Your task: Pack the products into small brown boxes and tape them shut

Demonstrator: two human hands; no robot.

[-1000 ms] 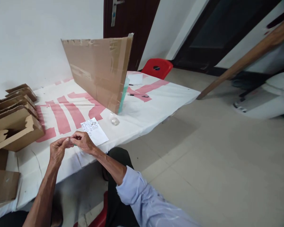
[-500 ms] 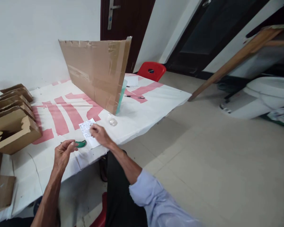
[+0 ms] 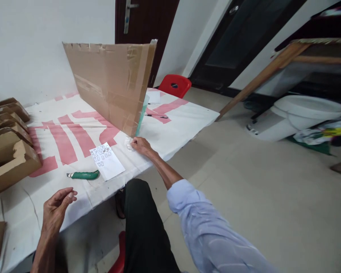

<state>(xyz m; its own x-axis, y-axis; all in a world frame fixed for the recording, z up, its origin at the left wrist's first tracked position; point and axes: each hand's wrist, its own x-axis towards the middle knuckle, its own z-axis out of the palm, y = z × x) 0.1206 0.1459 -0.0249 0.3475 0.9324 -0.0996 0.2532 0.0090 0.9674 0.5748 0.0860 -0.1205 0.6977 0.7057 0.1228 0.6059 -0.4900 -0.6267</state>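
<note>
A green utility knife (image 3: pixel 85 175) lies on the table with its short blade pointing left. Just in front of it, my left hand (image 3: pixel 58 206) hovers over the table's edge, fingers slightly apart and holding nothing. My right hand (image 3: pixel 141 146) pinches a small clear plastic bag (image 3: pixel 129 143) beside the foot of the cardboard panel; the fingertips hide part of it. Between the knife and that hand lies a white sheet of paper (image 3: pixel 110 168) with rows of small drawn outlines on its upper part. A tiny dark object rests among the outlines, too small to name.
A large cardboard panel (image 3: pixel 108 79) stands upright across the table (image 3: pixel 173 140). Several open cardboard boxes (image 3: pixel 17 163) line the left side. A pen (image 3: pixel 157 116) and a red chair (image 3: pixel 174 86) are beyond the panel. A white bucket (image 3: pixel 275 117) stands on the floor at right.
My left hand has let go of the utility knife, which now lies on the table, and drawn back toward me. My right hand has moved from the paper to the plastic bag.
</note>
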